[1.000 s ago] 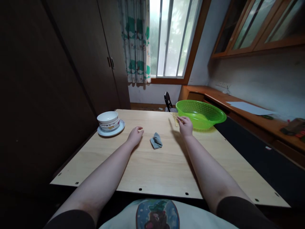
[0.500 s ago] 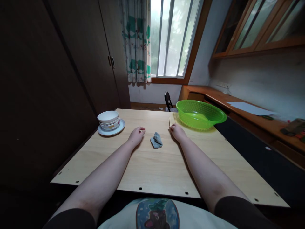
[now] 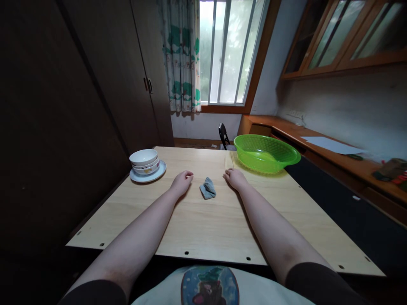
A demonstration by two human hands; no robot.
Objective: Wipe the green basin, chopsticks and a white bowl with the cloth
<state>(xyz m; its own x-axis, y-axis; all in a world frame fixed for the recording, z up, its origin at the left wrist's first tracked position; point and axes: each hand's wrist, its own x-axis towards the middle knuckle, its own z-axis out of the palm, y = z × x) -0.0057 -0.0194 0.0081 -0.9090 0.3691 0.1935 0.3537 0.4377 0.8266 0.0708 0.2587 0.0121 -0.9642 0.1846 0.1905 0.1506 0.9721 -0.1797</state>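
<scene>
Tabletop (image 3: 203, 228) under left hand (image 3: 182, 183), right hand (image 3: 234, 178), both curled

We record a crumpled grey-blue fabric cloth (image 3: 207, 189) lying in a loose heap on the pale wood-grain desk (image 3: 197, 228), untouched, between the person's left hand (image 3: 182, 183) and right hand (image 3: 234, 178) and apart from both. We note thin, pale wooden chopsticks (image 3: 227, 160) lying flat on the desk, side by side and running away from the person, their near ends just beyond the right hand's fingertips (image 3: 226, 171). Neither hand holds anything visible.
</scene>
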